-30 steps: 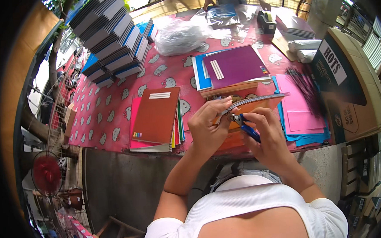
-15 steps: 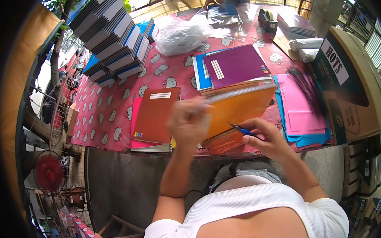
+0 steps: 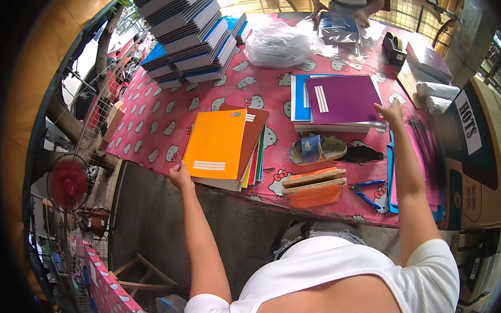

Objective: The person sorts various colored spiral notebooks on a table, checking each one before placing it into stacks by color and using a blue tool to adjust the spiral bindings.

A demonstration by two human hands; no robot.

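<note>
My left hand [image 3: 180, 175] is closed on the lower left corner of an orange spiral notebook [image 3: 216, 144], which lies face up on a fanned pile with a brown notebook [image 3: 254, 142] beneath it. My right hand [image 3: 391, 115] reaches to the right edge of a purple notebook [image 3: 342, 99], its fingers outstretched and touching the cover. That notebook tops a second stack, with a blue-covered notebook [image 3: 300, 100] showing under it. Blue-handled pliers [image 3: 368, 194] lie on the table below, beside orange-wrapped blocks [image 3: 315, 194].
A slipper [image 3: 317, 149] lies between stack and blocks. Pink and blue sheets [image 3: 401, 171] with black spiral coils [image 3: 425, 147] are at right, beside a cardboard box [image 3: 483, 161]. Tall notebook stacks [image 3: 190, 35], a plastic bundle [image 3: 283, 44] and another person's hands [image 3: 361, 19] are at the back.
The orange notebook has gone from my hands onto the left pile. My right hand has let go of the pliers and moved to the purple notebook. The view has shifted.
</note>
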